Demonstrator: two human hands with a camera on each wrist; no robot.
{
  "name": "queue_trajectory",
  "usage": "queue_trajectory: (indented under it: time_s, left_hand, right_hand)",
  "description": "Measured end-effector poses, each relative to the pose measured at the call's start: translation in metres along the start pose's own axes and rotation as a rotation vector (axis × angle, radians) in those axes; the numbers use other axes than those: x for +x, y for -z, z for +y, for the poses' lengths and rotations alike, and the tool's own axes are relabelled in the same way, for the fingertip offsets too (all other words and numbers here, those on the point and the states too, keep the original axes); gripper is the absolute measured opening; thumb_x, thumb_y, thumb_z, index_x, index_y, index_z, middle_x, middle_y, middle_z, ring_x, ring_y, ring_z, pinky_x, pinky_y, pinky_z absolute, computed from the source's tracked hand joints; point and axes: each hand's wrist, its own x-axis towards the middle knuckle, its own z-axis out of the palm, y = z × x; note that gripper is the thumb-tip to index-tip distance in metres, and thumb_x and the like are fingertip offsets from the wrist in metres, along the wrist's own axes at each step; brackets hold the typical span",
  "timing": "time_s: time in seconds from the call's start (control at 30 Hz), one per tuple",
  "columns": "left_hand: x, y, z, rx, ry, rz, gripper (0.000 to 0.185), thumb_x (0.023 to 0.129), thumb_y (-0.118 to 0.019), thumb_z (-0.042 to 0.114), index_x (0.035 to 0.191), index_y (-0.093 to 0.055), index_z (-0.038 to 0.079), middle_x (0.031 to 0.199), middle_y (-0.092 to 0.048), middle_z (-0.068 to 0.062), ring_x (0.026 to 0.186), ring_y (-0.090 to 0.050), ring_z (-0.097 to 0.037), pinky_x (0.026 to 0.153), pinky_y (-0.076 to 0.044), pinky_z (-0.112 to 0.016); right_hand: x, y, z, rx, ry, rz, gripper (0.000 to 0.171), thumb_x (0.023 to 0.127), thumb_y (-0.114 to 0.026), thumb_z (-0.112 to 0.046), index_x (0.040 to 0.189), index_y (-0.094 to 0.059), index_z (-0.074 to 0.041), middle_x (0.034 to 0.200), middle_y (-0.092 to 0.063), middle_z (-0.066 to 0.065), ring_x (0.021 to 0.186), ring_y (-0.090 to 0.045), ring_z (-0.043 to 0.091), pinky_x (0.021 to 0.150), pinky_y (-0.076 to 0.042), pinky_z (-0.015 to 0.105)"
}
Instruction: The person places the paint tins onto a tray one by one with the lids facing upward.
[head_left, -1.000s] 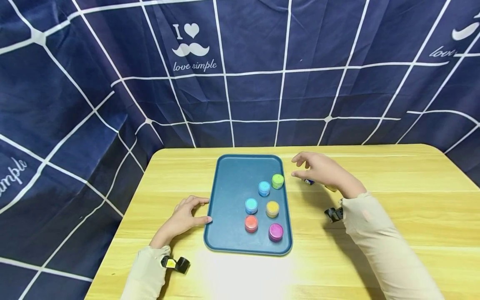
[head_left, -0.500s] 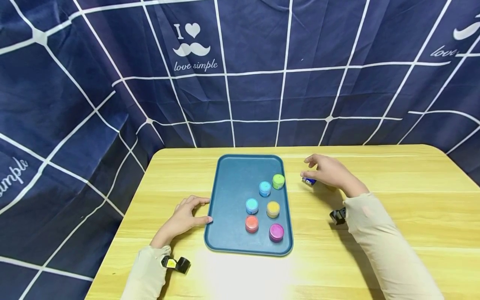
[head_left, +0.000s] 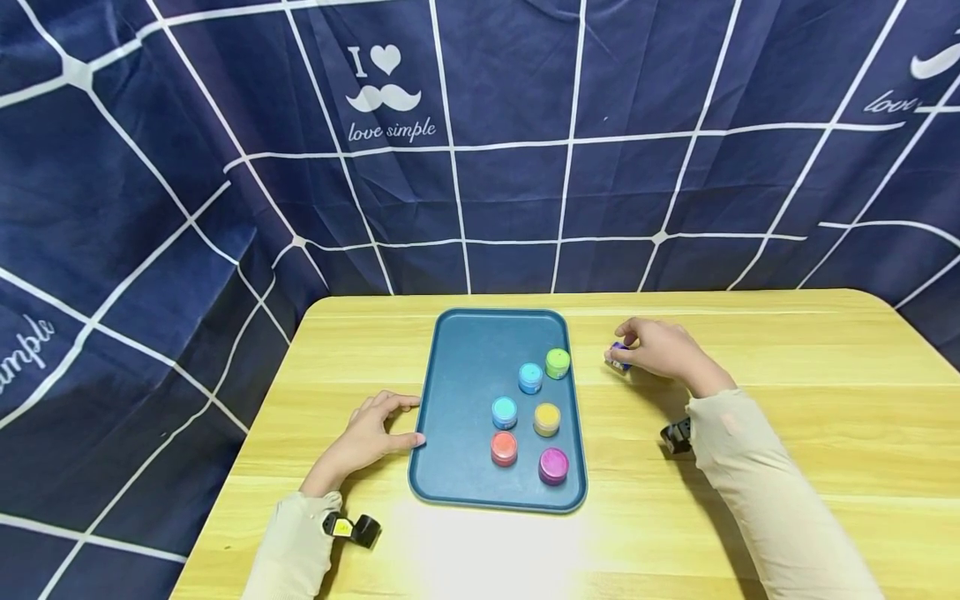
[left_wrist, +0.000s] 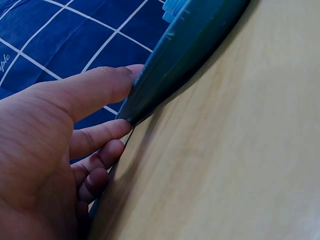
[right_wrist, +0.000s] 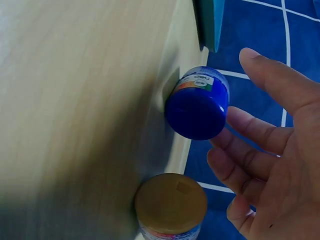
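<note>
Our left hand [head_left: 371, 437] lies flat on the counter [head_left: 787, 467], fingers relaxed, thumb pressed to the near-left edge of the tray [head_left: 465, 350]. Our right hand [head_left: 660, 350] curls over the blue jar [right_wrist: 197, 102], which sits on the counter just right of the tray; fingertips touch it, grip looks loose. Risk: it slips and rolls, or we knock the gold-lidded jar [right_wrist: 171, 202] just behind it. Further left, the six jars on the tray could get bumped on approach.
</note>
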Motion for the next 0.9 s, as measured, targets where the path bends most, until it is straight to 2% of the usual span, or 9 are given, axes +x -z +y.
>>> queue_trajectory:
  time_s: [0.23, 0.43, 0.57, 0.73, 0.9]
  left_hand:
    - [-0.001, 0.0, 0.001, -0.002, -0.002, 0.001, 0.057, 0.079, -0.078, 0.037, 0.128, -0.061, 0.014, 0.113, -0.058, -0.003, 0.105, -0.046, -0.022, 0.092, -0.03, -0.042]
    - [0.0, 0.0, 0.001, 0.006, -0.008, 0.006, 0.058, 0.078, -0.078, 0.038, 0.128, -0.061, 0.014, 0.109, -0.058, -0.001, 0.099, -0.044, -0.019, 0.088, -0.03, -0.039]
    - [0.001, -0.001, 0.0, 0.008, 0.002, 0.002, 0.057, 0.078, -0.078, 0.038, 0.127, -0.062, 0.015, 0.1, -0.054, 0.001, 0.091, -0.039, -0.018, 0.083, -0.027, -0.036]
    - [0.002, -0.002, 0.001, 0.002, 0.012, -0.009, 0.058, 0.078, -0.078, 0.039, 0.129, -0.061, 0.016, 0.102, -0.054, 0.002, 0.092, -0.039, -0.018, 0.084, -0.027, -0.037]
    - [0.002, -0.001, 0.001, 0.003, 0.016, -0.005, 0.058, 0.078, -0.078, 0.039, 0.129, -0.061, 0.016, 0.102, -0.054, 0.001, 0.092, -0.039, -0.018, 0.084, -0.026, -0.037]
  right_hand:
    - [-0.001, -0.005, 0.002, -0.015, -0.01, 0.003, 0.054, 0.085, -0.069, -0.041, 0.119, -0.062, 0.001, 0.104, -0.069, 0.013, 0.092, -0.062, 0.027, 0.08, -0.037, 0.048]
    - [-0.001, -0.008, 0.002, -0.029, -0.027, -0.004, 0.053, 0.084, -0.068, -0.039, 0.118, -0.062, 0.001, 0.104, -0.069, 0.014, 0.09, -0.061, 0.028, 0.074, -0.033, 0.041]
    - [-0.001, -0.01, 0.001, -0.048, -0.025, -0.008, 0.05, 0.085, -0.067, -0.038, 0.117, -0.063, 0.001, 0.104, -0.069, 0.014, 0.091, -0.062, 0.029, 0.072, -0.033, 0.04]
    - [-0.001, -0.012, 0.002, -0.049, -0.017, 0.0, 0.045, 0.085, -0.067, -0.033, 0.115, -0.063, -0.001, 0.108, -0.069, 0.016, 0.097, -0.063, 0.033, 0.073, -0.034, 0.041]
    - [0.001, -0.012, 0.004, -0.046, -0.009, -0.008, 0.045, 0.085, -0.068, -0.033, 0.116, -0.062, 0.0, 0.109, -0.068, 0.016, 0.097, -0.062, 0.031, 0.073, -0.033, 0.041]
